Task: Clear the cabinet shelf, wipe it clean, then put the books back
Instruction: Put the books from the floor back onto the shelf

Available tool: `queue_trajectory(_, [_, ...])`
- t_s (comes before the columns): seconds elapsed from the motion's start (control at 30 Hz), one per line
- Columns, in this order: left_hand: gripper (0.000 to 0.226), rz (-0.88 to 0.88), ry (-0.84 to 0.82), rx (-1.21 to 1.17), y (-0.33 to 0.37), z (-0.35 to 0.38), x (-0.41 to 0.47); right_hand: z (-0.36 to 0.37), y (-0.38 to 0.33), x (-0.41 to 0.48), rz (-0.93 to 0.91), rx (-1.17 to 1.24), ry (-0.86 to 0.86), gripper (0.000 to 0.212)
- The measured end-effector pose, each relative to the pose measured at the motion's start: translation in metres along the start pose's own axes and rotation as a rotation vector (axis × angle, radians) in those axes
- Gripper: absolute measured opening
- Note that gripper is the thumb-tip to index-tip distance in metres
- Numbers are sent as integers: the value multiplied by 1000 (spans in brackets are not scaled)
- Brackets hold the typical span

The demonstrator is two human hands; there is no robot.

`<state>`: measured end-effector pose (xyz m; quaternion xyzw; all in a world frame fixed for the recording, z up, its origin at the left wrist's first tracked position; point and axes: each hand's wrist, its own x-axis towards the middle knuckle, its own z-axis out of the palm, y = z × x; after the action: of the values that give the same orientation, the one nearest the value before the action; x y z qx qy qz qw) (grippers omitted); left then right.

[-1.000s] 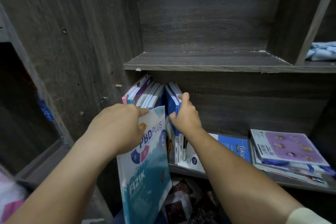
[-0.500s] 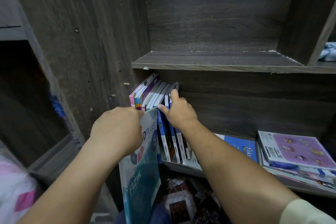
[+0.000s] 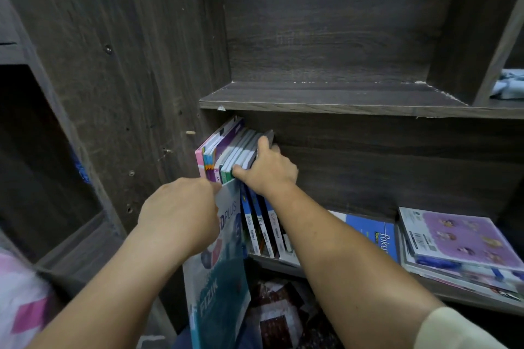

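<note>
A row of upright books [image 3: 226, 150] leans against the left wall of the lower cabinet shelf [image 3: 442, 296]. My right hand [image 3: 268, 167] grips the tops of the rightmost books in that row, thumb at the front and fingers behind. My left hand [image 3: 181, 212] holds the top edge of a teal and white physics workbook [image 3: 218, 292], which hangs upright in front of the row, its lower half below the shelf edge. The upper shelf [image 3: 334, 93] is bare.
A blue book [image 3: 374, 232] lies flat on the lower shelf, and a stack of flat books with a purple cover [image 3: 459, 246] lies at the right. A light blue cloth [image 3: 510, 83] sits in the upper right compartment. Loose items [image 3: 280, 317] lie below the shelf.
My right hand has pushed the upright books left, closing the gap in the row. My left hand has brought the physics workbook closer against the row. The view has shifted right.
</note>
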<state>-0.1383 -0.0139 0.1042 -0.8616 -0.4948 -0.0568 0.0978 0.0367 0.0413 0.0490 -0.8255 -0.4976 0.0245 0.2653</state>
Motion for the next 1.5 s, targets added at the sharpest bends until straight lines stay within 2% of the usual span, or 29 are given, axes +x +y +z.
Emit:
queue_trajectory(0.17, [39, -8, 3, -33, 2, 2, 0, 0, -2, -5, -61, 88, 55, 45])
queue_trajectory(0.4, [51, 6, 60, -77, -2, -5, 4, -21, 42, 3, -10, 115, -1, 40])
queue_trajectory(0.7, [49, -69, 311, 1, 24, -11, 42, -21, 47, 0, -10, 156, 24, 41])
queue_trajectory(0.83, [73, -62, 364, 8, 38, 25, 74, -20, 50, -2, -21, 144, 25, 43])
queue_trajectory(1.0, [58, 44, 376, -20, 45, 91, 100, -22, 52, -5, -41, 124, -10, 45])
queue_trajectory(1.13, [47, 121, 628, -107, 39, 120, 100, -25, 53, -4, -52, 107, -39, 45])
queue_trajectory(1.23, [63, 130, 669, -169, 24, 124, 91, -26, 52, -4, -69, 89, -56, 46])
queue_trajectory(1.4, [117, 262, 466, -38, -8, 130, 83, -26, 48, -5, -72, 85, -85, 47])
queue_trajectory(1.5, [116, 256, 432, -2, -8, 122, 82, -25, 41, -4, -114, 157, -137, 55])
